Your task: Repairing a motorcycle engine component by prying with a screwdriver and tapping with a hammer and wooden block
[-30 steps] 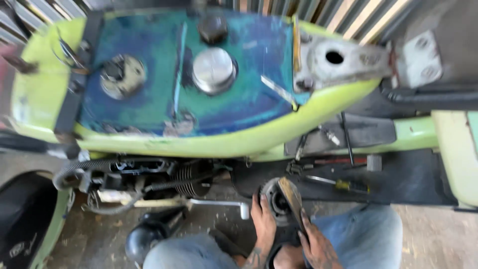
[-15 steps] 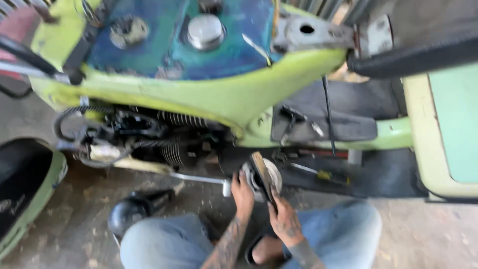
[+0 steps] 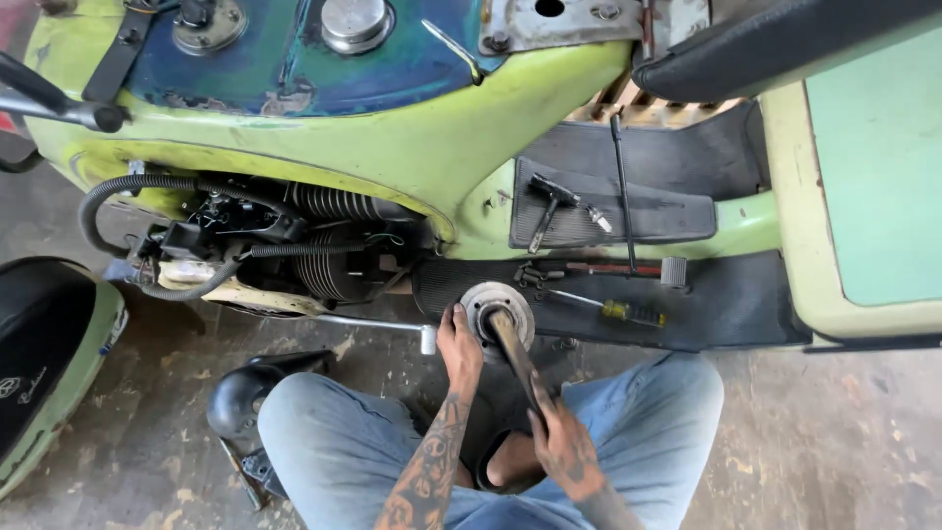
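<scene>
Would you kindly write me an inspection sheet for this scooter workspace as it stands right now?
Surface: stained, cracked concrete floor; black ribbed rubber footboard mat of the lime-green scooter.
Job's things: round grey metal disc part resting on the mat edge; long wooden-handled tool with its end in the disc's centre.
Clutter: yellow-handled screwdriver, T-shaped wrench and thin black rod on the mat; black round cover on the floor.
Grippers: left hand steadies the disc's rim; right hand grips the tool handle.
Cables: black corrugated hose looping by the exposed finned engine.
Surroundings: detached green side panel at left; person's knees in blue jeans.
</scene>
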